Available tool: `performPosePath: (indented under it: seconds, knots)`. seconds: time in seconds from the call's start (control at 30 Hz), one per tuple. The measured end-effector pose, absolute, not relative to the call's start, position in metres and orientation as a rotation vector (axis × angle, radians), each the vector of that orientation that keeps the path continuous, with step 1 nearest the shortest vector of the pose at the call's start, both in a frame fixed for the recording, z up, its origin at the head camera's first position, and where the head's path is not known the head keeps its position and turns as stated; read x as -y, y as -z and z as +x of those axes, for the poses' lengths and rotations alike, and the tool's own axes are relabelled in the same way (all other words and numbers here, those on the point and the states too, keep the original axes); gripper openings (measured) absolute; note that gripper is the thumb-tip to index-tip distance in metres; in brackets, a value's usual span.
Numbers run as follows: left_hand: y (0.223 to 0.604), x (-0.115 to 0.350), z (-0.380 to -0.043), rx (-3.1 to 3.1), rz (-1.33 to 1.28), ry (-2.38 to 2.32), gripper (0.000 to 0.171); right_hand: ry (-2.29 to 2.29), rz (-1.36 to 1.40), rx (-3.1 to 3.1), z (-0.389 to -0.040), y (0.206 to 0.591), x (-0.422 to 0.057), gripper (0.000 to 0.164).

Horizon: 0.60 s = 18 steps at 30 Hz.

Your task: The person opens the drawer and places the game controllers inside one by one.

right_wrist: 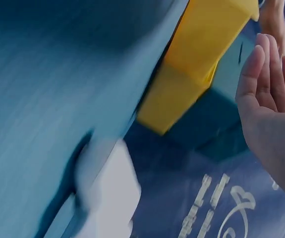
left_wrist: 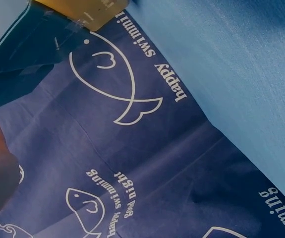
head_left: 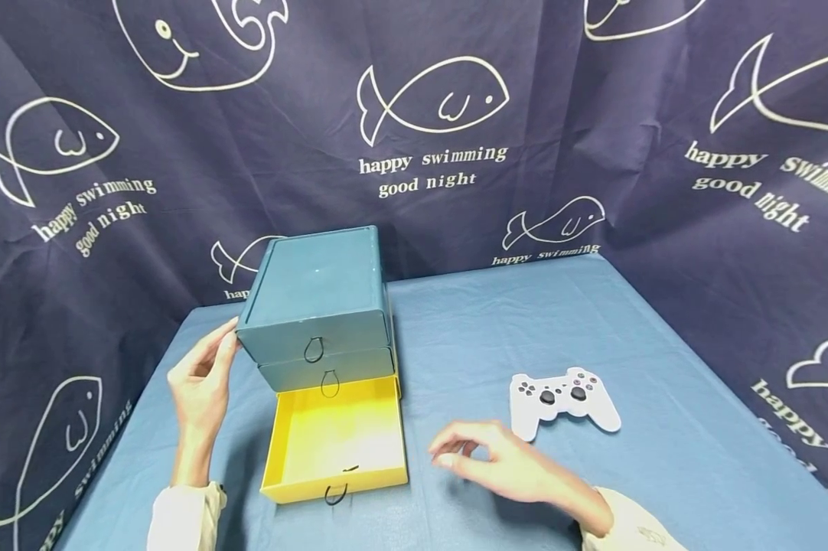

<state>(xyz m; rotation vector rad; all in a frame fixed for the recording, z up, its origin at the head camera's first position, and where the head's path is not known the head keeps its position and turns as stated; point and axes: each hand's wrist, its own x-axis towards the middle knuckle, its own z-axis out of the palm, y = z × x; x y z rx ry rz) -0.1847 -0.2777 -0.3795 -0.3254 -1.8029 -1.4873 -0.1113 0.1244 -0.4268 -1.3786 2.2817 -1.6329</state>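
Observation:
A small chest of drawers with teal upper tiers stands on the table. Its lowest drawer, a yellow one, is pulled out toward me, and a black loop hangs on its front. The fingertips of my left hand touch the chest's left front corner. My right hand hovers to the right of the yellow drawer, fingers loosely bent and holding nothing; the right wrist view also shows it. To the right of that hand lies a white game controller with two black thumbsticks.
Blue cloth covers the table. Dark blue fabric with white fish drawings and lettering hangs behind it and along both sides. Two teal drawers with black loops, including the upper loop, are closed above the yellow one.

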Motion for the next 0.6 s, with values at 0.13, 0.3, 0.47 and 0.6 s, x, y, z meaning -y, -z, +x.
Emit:
performPosePath:
  seconds: [0.13, 0.3, 0.47, 0.6]
  knots:
    - [0.379, 0.278, -0.185, 1.799, -0.326, 1.494, 0.029, 1.698, -1.262, -2.386, -0.113, 0.428, -0.147, 0.023]
    - [0.379, 0.280, -0.186, 1.797, -0.326, 1.501, 0.029, 1.733, -1.107, -2.484, -0.108, 0.429, -0.170, 0.026]
    - [0.379, 0.279, -0.187, 1.805, -0.331, 1.482, 0.028, 1.746, -0.976, -2.640, -0.100, 0.428, -0.196, 0.028]
    - [0.380, 0.280, -0.187, 1.812, -0.327, 1.465, 0.028, 1.720, -0.870, -2.815, -0.096, 0.428, -0.222, 0.030]
